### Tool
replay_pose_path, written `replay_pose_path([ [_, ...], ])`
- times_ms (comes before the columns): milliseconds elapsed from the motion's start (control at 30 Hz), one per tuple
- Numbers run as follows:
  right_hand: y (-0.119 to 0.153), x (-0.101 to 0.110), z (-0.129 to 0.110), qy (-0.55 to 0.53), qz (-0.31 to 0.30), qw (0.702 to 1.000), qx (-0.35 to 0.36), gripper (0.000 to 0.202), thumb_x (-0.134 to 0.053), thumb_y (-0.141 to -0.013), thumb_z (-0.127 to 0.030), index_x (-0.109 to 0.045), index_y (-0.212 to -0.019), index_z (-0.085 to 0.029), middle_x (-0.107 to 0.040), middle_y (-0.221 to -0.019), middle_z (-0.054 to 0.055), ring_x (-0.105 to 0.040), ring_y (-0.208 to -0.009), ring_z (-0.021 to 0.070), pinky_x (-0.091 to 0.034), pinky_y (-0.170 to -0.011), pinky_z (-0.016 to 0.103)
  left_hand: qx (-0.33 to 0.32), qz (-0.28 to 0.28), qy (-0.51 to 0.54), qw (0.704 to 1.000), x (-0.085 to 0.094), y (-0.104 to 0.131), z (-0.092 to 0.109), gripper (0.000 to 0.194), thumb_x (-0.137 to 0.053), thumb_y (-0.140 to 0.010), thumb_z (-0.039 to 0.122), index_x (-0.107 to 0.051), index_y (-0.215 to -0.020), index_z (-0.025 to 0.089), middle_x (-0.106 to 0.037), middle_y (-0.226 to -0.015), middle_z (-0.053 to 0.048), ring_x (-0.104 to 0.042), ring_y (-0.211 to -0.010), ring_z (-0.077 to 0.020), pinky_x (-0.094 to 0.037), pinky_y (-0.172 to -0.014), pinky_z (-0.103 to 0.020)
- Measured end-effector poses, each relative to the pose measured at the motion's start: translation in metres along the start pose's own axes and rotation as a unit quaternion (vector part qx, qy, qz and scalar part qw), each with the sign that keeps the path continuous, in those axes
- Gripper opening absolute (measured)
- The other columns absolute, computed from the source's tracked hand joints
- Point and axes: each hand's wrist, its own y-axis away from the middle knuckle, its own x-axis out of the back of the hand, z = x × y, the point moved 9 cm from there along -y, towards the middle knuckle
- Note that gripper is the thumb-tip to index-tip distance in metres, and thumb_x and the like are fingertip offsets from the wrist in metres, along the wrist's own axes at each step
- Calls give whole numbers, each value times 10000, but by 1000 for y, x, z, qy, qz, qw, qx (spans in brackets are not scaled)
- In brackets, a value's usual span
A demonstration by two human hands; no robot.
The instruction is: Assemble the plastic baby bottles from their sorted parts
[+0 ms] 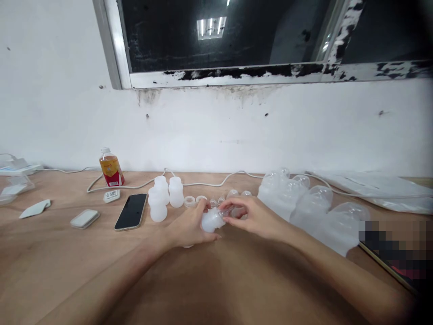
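Observation:
My left hand (195,223) is wrapped round a small frosted white plastic bottle (210,221), which is tilted with its neck to the right. My right hand (248,214) pinches a small clear piece (227,210) against the neck end; its exact shape is partly hidden by the fingers. Just behind the hands lie two whitish rings (190,201) and several small clear domed pieces (233,193). Left of my left hand stand several frosted white bottles (158,207) with waisted sides, without caps.
At the right, several frosted bottles with clear domed tops (313,210) stand close together beside a plastic bag (379,192). A phone (131,212), a small square case (85,218) and a drink bottle (111,168) are at the left. A white cable (216,184) runs along the wall.

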Motion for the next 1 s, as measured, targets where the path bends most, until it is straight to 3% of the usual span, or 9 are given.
replay_pose_path([
  [100,-1,21,6,0,45,999,3,202,-521,-710,-288,-566,-877,-184,-591,-915,35,-558,-787,153,-470,-654,264,9,11,-9,1000,5,-1,-3,498,-571,-627,511,-392,-955,182,-534,-930,-57,-523,-812,-209,-410,-687,-324],
  [167,-1,23,13,22,34,999,-9,206,-521,-707,-289,-552,-874,-172,-589,-887,40,-553,-772,153,-463,-649,264,0,32,-22,999,14,-1,-1,484,-538,-651,535,-416,-957,181,-531,-926,-51,-510,-838,-203,-402,-713,-319],
  [300,5,-14,19,116,-96,989,-11,141,-503,-710,-247,-543,-816,-163,-567,-757,32,-524,-653,135,-417,-574,244,-8,51,-111,992,39,-1,3,453,-513,-657,558,-482,-885,167,-525,-921,-60,-509,-839,-206,-397,-701,-301],
  [433,13,-45,9,161,-126,979,5,117,-472,-729,-245,-497,-821,-177,-539,-763,26,-481,-610,118,-355,-527,224,44,13,-221,974,60,3,-4,411,-546,-641,506,-490,-851,158,-555,-854,-62,-537,-740,-214,-395,-604,-288],
  [600,16,-59,4,168,-105,980,18,90,-423,-755,-230,-425,-831,-182,-529,-808,26,-472,-611,117,-339,-527,221,74,-8,-313,947,72,8,-10,421,-563,-668,377,-446,-1010,162,-573,-909,-74,-549,-785,-226,-398,-629,-287],
  [800,18,-65,9,191,-31,980,47,128,-382,-775,-209,-403,-893,-167,-521,-857,47,-489,-654,138,-374,-608,260,67,3,-427,902,76,6,-15,397,-571,-683,323,-498,-1012,112,-523,-1030,-138,-503,-937,-273,-360,-802,-365],
  [1000,19,-66,7,177,-27,983,50,126,-396,-776,-222,-411,-891,-173,-529,-857,50,-485,-646,139,-370,-598,261,74,5,-446,892,79,8,-23,375,-570,-688,286,-488,-1014,119,-494,-1069,-155,-475,-978,-280,-334,-831,-376],
])
